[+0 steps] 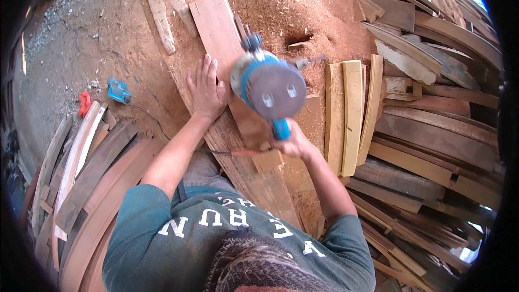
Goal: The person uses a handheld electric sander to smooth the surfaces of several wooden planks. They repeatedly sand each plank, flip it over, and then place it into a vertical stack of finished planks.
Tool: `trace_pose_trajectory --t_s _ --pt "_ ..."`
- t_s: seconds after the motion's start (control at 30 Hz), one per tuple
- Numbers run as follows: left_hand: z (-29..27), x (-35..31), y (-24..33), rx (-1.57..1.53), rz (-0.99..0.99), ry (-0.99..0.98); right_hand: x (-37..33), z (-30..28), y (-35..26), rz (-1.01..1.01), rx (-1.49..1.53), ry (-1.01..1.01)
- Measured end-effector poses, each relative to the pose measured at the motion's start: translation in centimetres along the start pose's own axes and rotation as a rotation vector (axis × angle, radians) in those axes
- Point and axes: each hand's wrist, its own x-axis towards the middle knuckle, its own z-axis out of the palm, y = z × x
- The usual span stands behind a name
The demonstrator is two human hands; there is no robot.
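My right hand [293,139] is wrapped round the blue handle of a router [275,89], a blue power tool with a round dark grey top. The router stands over a reddish wooden board [216,27] and hides part of it. My left hand [207,87] lies flat on the board's left side, fingers stretched out, just left of the router. Beneath is a wider, rougher plank [254,184] running toward my body. By my right wrist a small wood block [267,160] rests on it, with an orange and dark cord [243,152] alongside.
Stacked curved wood pieces [432,130] fill the right side; more [102,184] lie at the lower left. Pale yellow strips [351,113] stand near the router. Sawdust [319,0] covers the far ground. A small blue tool [118,91] and a red object [85,104] lie left.
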Motion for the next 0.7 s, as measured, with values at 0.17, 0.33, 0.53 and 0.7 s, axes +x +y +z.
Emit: trace_pose_trajectory --t_s 0.17,0.33,0.53,0.7 --pt "0.5 0.1 0.2 -0.011 -0.001 0.017 -5.5 1.0 0.3 0.099 0.021 0.002" --pt "0.4 0.1 0.1 -0.019 0.007 -0.008 1.0 0.1 0.1 -0.012 0.158 0.001" --pt "0.1 0.0 0.1 0.017 -0.04 -0.104 13.6 -3.7 -11.6 -0.237 0.041 0.006" --pt "1.0 -0.2 -0.3 0.055 -0.011 -0.061 22.0 -5.3 -16.4 -0.383 -0.047 0.098"
